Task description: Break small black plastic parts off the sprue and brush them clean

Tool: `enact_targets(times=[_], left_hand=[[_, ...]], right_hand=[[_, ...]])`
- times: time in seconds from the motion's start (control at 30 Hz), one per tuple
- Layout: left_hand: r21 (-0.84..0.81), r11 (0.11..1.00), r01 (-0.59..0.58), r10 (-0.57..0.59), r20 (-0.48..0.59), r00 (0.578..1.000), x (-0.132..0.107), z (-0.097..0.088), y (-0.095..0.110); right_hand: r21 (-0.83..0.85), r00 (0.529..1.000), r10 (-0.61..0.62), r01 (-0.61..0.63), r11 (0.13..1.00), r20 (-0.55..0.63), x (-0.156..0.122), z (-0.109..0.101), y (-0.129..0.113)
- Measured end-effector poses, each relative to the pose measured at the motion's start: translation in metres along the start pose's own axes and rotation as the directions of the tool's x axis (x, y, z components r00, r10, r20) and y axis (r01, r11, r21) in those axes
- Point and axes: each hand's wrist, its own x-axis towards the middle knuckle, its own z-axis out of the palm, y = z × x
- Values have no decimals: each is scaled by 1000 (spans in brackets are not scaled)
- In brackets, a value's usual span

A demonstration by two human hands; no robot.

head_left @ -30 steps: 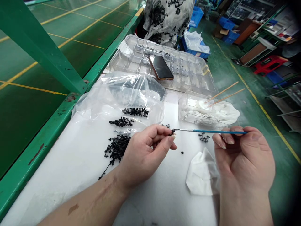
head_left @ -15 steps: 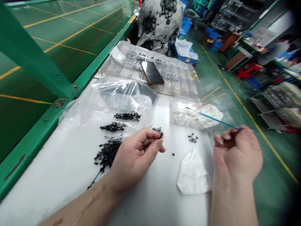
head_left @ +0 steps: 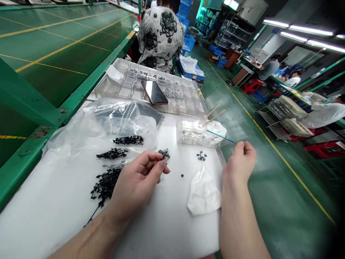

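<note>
My left hand (head_left: 138, 176) pinches a tiny black part (head_left: 164, 157) at centre frame, mostly hidden in its grip. My right hand (head_left: 240, 162) grips a slender, straight blue stick (head_left: 219, 135) right of centre, its thinner tip angling up-left before crumpled white cloth (head_left: 191, 126) in a clear plastic box (head_left: 179, 133).

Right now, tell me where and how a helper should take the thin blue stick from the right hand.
Probably by the middle of the thin blue stick, pinched from above: that straight stretch is bare, slanting between the right hand at one end and the slim tip, which in this view overlaps the clear box.
</note>
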Motion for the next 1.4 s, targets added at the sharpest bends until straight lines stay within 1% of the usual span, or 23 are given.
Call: enact_targets(times=[0.03, 0.07, 0.1, 0.13, 0.17, 0.2, 0.23, 0.27, 0.3, 0.33, 0.37, 0.5, 0.53, 0.63, 0.73, 0.83, 0.87, 0.93, 1.1, 1.2, 1.27, 1.33, 1.4], left_hand=[[-3, 1000, -5, 5, 1, 1000, 0, 0, 0], [-5, 1000, -6, 6, 3, 1000, 0, 0, -1], [-7, 1000, -7, 7, 8, 1000, 0, -1, -1], [-8, 1000, -7, 7, 13, 1000, -1, -1, -2], [-11, 1000, -7, 8, 19, 1000, -1, -2, -2], [-16, 1000, -8, 8, 21, 1000, -1, -2, -3], [-21, 1000, -9, 9, 21, 1000, -1, -2, -4], [-26, 1000, -9, 10, 20, 1000, -2, -3, -4], [-30, 1000, -9, 10, 17, 1000, -2, -3, -5], [-34, 999, -7, 7, 15, 1000, -2, -2, -5], [-39, 999, -3, 3, 17, 1000, -1, -2, -6], [-73, 997, 2, 2, 57, 998, 0, 1, -7], [-76, 997, -3, 8, 70, 998, 0, 1, -7], [-23, 999, -23, 26, 119, 993, -1, 3, -5], [79, 994, -78, 62, 193, 979, -3, 4, -3], [131, 981, -146, 110, 251, 962, -3, 4, -3], [141, 976, -167, 125, 265, 956, -3, 5, -3], [154, 966, -206, 155, 288, 945, -3, 6, -4], [182, 952, -246, 187, 291, 938, -4, 6, -4], [187, 949, -255, 194, 293, 936, -3, 6, -4], [188, 944, -270, 207, 300, 931, -3, 6, -4], [194, 938, -286, 219, 305, 927, -3, 6, -5], [200, 934, -295, 226, 306, 925, -3, 7, -6]], right_hand=[[-25, 996, -92, 91, 995, -5, -7, -1, -6], [-56, 983, -179, 181, 982, 41, -16, -1, -13], [-91, 955, -242, 260, 961, 170, -26, -2, -20], [-127, 887, -248, 319, 939, 390, -36, -2, -27], [-163, 752, -188, 366, 916, 632, -45, -2, -32], [-200, 560, -70, 406, 892, 825, -53, -1, -37], [-232, 358, 63, 454, 860, 931, -60, 0, -39], [-259, 200, 180, 505, 824, 963, -64, 1, -41], [-280, 109, 265, 548, 788, 958, -67, 2, -40], [-296, 72, 314, 579, 760, 947, -68, 3, -39], [-304, 57, 339, 599, 741, 939, -68, 4, -38], [-269, 17, 332, 625, 733, 943, -64, 4, -32], [-261, 16, 323, 627, 734, 946, -64, 4, -33], [-293, 52, 328, 597, 747, 943, -66, 3, -40], [-294, 84, 287, 434, 852, 954, -71, 2, -49], [-124, 170, 89, 209, 970, 981, -77, 1, -52], [-61, 192, 31, 149, 987, 981, -80, 0, -52], [9, 207, -18, 46, 999, 978, -85, -1, -52], [32, 239, 6, -157, 987, 971, -91, 0, -52], [63, 259, -15, -179, 982, 966, -91, 2, -54], [73, 303, -19, -167, 983, 953, -91, 2, -54], [81, 353, -32, -123, 989, 935, -91, 1, -53], [98, 372, -74, -45, 994, 925, -92, 1, -52]])
